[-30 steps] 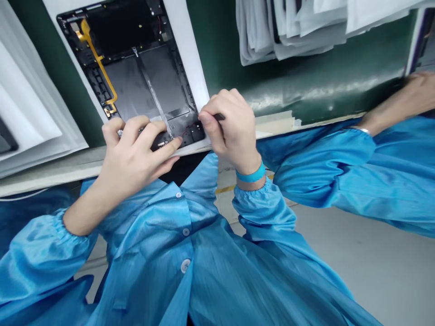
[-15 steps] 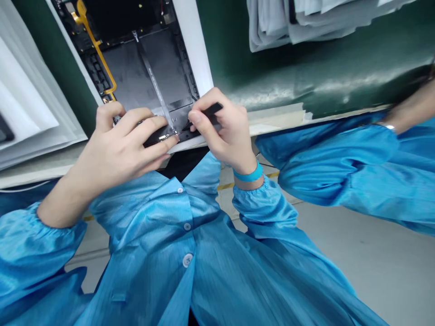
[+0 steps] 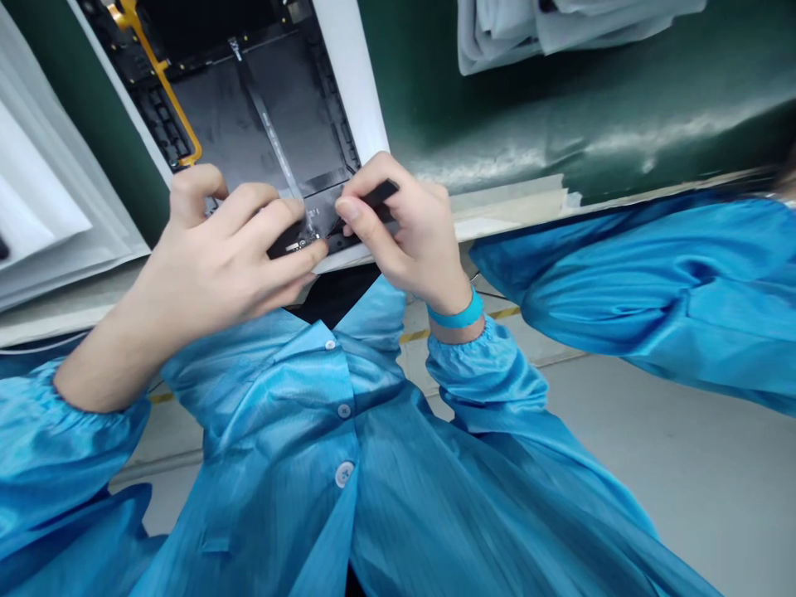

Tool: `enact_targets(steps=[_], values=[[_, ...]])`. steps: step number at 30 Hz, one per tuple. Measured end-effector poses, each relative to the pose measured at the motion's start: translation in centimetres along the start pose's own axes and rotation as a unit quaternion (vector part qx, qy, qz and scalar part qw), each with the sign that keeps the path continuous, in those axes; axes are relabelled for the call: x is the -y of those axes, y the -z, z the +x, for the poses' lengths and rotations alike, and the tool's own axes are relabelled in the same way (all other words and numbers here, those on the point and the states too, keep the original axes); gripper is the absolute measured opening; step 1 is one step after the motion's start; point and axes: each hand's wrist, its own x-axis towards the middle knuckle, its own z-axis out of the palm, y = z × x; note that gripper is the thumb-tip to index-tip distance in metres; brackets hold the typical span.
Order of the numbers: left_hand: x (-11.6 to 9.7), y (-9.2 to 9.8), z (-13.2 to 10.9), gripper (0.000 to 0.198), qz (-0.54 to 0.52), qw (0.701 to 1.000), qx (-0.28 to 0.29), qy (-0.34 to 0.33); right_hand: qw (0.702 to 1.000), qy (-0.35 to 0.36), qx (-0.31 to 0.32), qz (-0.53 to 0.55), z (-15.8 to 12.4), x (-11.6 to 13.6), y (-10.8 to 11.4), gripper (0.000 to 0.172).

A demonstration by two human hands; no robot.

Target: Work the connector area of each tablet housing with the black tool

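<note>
An opened tablet (image 3: 254, 99) lies face down on a white mat (image 3: 348, 83), its black inner frame bare, with a yellow flex cable (image 3: 162, 87) and a thin grey strip (image 3: 269, 133) on it. My left hand (image 3: 236, 240) grips a black connector strip (image 3: 289, 242) at the tablet's near end. My right hand (image 3: 401, 236), with a teal wristband (image 3: 457, 315), pinches a slim black tool (image 3: 379, 193). The tool's tip lies close to the connector strip, partly hidden by my fingers.
A green work mat (image 3: 497, 124) runs behind the tablet, with tape (image 3: 510, 203) along its edge. Grey cloths (image 3: 560, 33) hang at the top. White sheets (image 3: 43, 207) lie at the left. A co-worker's blue sleeve (image 3: 659, 290) intrudes at the right, above a grey floor (image 3: 684, 456).
My right hand has brought the black tool in over the tablet's near end. The whole scene has shifted upward in view, and the co-worker's hand has gone out of frame at the right.
</note>
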Motion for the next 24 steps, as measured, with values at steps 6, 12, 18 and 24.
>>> enact_targets(steps=[6,12,18,24], values=[[0.3,-0.2,0.3,0.042,-0.056,0.996,-0.047,0.045,1.0,0.022,0.005,-0.004,0.1,-0.2,-0.1,0.048],[0.4,-0.1,0.5,0.039,-0.083,0.993,-0.039,0.072,0.995,0.096,-0.032,0.011,0.6,-0.9,-0.6,0.04],[0.6,-0.6,0.3,0.042,-0.051,0.996,-0.037,0.056,0.996,0.078,-0.021,-0.025,0.3,0.2,0.0,0.023],[0.5,-0.8,0.1,0.041,-0.053,0.995,-0.034,0.078,0.994,0.092,-0.038,-0.032,0.1,-0.3,-0.3,0.032]])
